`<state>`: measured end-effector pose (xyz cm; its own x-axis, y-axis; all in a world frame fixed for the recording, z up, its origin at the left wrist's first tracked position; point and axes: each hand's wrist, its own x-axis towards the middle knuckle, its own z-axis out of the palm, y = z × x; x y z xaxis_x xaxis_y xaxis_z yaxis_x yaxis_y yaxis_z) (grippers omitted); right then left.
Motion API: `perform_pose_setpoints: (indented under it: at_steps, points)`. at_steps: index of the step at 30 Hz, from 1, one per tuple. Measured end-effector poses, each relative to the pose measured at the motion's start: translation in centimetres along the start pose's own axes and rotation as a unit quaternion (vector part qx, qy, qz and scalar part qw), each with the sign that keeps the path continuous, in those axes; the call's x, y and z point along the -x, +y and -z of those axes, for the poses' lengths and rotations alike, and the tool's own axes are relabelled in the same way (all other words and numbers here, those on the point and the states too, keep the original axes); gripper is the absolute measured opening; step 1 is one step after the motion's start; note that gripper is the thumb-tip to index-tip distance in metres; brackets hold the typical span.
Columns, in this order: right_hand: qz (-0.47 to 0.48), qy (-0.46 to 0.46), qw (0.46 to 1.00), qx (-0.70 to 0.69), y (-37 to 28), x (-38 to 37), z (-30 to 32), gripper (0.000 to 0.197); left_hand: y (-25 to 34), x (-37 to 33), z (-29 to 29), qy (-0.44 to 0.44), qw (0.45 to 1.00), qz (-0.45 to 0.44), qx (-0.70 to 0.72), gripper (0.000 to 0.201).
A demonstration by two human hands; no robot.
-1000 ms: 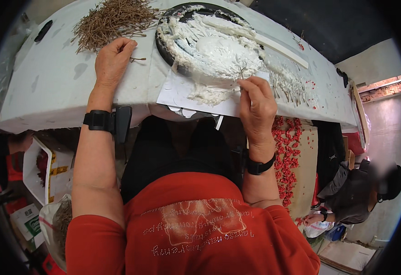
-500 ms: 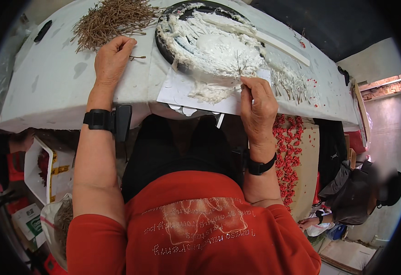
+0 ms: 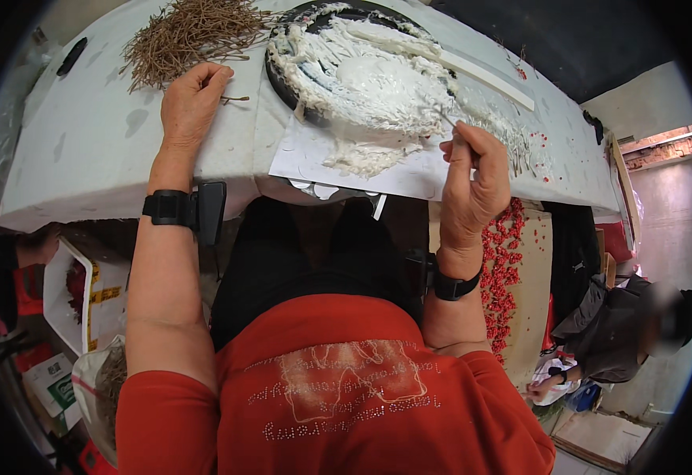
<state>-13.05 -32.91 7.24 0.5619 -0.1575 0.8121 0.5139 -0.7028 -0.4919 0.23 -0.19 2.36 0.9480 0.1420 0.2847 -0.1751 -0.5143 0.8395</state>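
My left hand [image 3: 190,108] rests on the table, fingers closed on a short brown twig [image 3: 236,98] that pokes out to the right. It lies just below a heap of brown twigs [image 3: 191,39]. My right hand [image 3: 476,178] is raised at the table's front edge, pinching a thin twig [image 3: 446,117] whose far part shows past the fingertips. Beyond it stands a round black tray [image 3: 280,75] smeared with thick white paste [image 3: 377,83]. Paste also spills onto white paper [image 3: 298,154] under the tray. Several paste-coated twigs [image 3: 524,150] lie to the right, partly behind my right hand.
A pale flat strip [image 3: 488,79] reaches from the tray to the right. Below the table's right side, a tan board [image 3: 528,277] carries red berry-like clusters [image 3: 500,301]. A white box [image 3: 108,277] stands at left. Another person [image 3: 615,332] is at the far right.
My right hand has moved right and slightly toward me, lifting its twig away from the paste. My left hand has stayed nearly still with its twig.
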Motion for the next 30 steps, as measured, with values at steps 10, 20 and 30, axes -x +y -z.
perform_pose_setpoints:
  at_steps: [10,20,30]
  points:
    - [0.052,-0.03,0.998,0.023,0.4,0.2,-0.7,0.022,-0.5,-0.3,0.0,-0.002,1.0,-0.008,-0.008,0.027]
    - [0.019,-0.075,0.996,0.049,0.4,0.4,-0.9,0.025,-0.6,-0.2,0.0,0.002,1.0,0.0,-0.019,0.027]
    - [0.087,-0.078,0.989,0.089,0.5,0.0,-1.4,0.02,-0.4,-0.3,0.0,0.001,1.0,-0.006,-0.008,0.027]
